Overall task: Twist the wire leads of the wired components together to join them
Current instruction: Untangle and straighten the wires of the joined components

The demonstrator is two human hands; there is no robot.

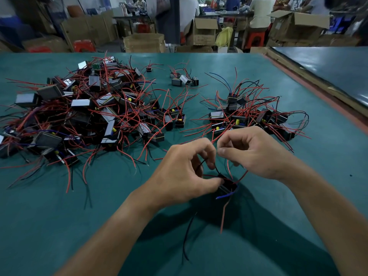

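Left hand (pixel 185 170) and right hand (pixel 253 154) each pinch leads (pixel 216 168) above the black component (pixel 228 185), at 6 o'clock on the bench (pixel 59 206). Best hold one side steady and roll the other tightly.

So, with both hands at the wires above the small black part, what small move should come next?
Probably roll the leads together at the fingertips. The left hand holds the component, its forefinger raised to meet the pinch of the right hand, and the leads rise to that spot; any twist is hidden.
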